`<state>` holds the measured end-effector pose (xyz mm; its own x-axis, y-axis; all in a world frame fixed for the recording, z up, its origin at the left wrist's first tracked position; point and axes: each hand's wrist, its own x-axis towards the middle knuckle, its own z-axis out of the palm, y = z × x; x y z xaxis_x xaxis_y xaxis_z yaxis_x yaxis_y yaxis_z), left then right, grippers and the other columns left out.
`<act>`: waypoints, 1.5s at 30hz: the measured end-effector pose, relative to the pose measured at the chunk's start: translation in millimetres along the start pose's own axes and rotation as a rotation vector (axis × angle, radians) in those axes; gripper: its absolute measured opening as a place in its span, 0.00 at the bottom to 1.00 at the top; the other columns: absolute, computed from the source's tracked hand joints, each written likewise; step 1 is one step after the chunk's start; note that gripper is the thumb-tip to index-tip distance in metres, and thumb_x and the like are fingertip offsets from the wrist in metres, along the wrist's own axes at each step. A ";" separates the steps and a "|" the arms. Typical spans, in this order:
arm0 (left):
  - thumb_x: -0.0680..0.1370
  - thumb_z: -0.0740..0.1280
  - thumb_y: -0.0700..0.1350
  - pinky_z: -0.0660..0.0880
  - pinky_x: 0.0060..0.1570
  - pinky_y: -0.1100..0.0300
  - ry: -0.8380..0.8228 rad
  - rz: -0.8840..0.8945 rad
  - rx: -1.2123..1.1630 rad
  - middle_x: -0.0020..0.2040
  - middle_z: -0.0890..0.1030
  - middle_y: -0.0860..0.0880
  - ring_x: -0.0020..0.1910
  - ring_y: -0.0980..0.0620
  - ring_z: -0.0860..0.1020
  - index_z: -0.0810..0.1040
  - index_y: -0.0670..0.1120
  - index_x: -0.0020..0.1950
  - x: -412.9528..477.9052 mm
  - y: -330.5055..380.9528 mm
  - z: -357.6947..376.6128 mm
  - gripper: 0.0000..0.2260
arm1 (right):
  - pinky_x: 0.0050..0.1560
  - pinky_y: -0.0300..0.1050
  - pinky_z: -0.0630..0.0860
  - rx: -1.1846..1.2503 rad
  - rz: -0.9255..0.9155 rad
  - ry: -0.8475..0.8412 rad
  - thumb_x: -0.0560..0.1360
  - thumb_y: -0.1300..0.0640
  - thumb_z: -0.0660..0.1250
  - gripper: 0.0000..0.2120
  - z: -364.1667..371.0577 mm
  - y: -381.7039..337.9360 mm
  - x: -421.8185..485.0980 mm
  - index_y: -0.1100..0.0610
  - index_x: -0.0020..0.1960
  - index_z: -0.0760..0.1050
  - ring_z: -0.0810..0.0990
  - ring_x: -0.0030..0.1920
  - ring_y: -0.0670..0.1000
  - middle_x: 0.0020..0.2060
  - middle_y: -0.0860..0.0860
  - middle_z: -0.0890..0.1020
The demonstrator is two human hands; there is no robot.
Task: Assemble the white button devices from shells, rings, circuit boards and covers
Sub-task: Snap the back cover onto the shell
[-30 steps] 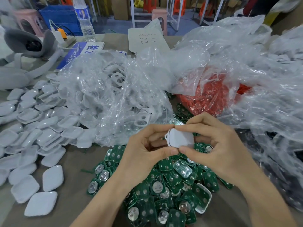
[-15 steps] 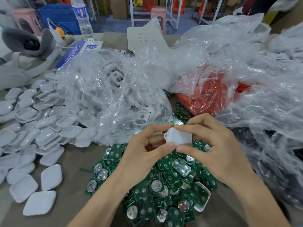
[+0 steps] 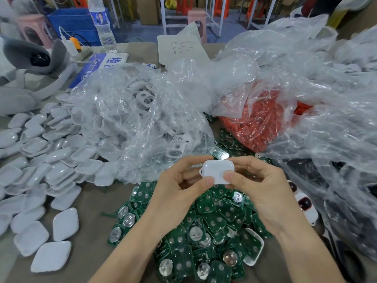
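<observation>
Your left hand [image 3: 179, 193] and right hand [image 3: 263, 193] both pinch the white button device [image 3: 219, 171] between thumbs and fingertips, just above the heap of green circuit boards [image 3: 204, 231]; squeeze unevenly and, I judge, the cover may seat crooked, or the unit may slip into the heap below; white covers [image 3: 51, 160] spread well left of the grip; bags of shells [image 3: 132, 123] and orange rings [image 3: 259, 119] lie just beyond it; the brown table [image 3: 91, 205] is crowded; stools [image 3: 196, 16] and a blue crate [image 3: 77, 23] stand far behind.
</observation>
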<state>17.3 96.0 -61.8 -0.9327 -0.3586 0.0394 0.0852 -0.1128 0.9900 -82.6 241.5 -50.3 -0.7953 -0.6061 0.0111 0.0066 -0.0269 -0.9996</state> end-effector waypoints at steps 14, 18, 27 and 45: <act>0.75 0.70 0.35 0.80 0.46 0.64 0.065 -0.057 0.063 0.46 0.87 0.49 0.47 0.51 0.85 0.84 0.55 0.45 0.2 -1.4 1.6 0.14 | 0.47 0.47 0.82 -0.094 -0.029 0.039 0.66 0.57 0.76 0.09 1.7 7.1 -0.5 0.47 0.44 0.83 0.83 0.42 0.56 0.41 0.51 0.85; 0.71 0.71 0.46 0.80 0.46 0.64 0.072 -0.046 0.035 0.46 0.86 0.49 0.47 0.51 0.85 0.84 0.54 0.46 -0.5 -0.3 1.7 0.06 | 0.48 0.47 0.81 -0.112 -0.039 0.016 0.68 0.62 0.75 0.10 1.9 6.4 -1.4 0.47 0.44 0.83 0.83 0.42 0.55 0.41 0.51 0.85; 0.69 0.71 0.47 0.81 0.44 0.63 0.092 -0.033 0.044 0.45 0.86 0.48 0.46 0.50 0.85 0.83 0.45 0.47 -0.2 -3.9 -2.3 0.09 | 0.46 0.41 0.81 -0.197 -0.068 0.009 0.69 0.61 0.75 0.14 1.4 1.8 -3.9 0.41 0.45 0.83 0.83 0.40 0.48 0.40 0.46 0.85; 0.69 0.71 0.44 0.81 0.42 0.62 0.070 -0.032 -0.018 0.44 0.86 0.46 0.44 0.49 0.85 0.82 0.48 0.39 -1.7 -0.8 -3.7 0.01 | 0.40 0.42 0.81 -0.070 -0.101 0.008 0.72 0.60 0.72 0.04 10.1 5.1 -7.0 0.52 0.44 0.82 0.83 0.43 0.55 0.42 0.54 0.84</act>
<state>20.1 93.3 -63.1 -0.9083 -0.4182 -0.0027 0.0622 -0.1415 0.9880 -70.8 237.6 -55.3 -0.7948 -0.5964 0.1122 -0.1164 -0.0315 -0.9927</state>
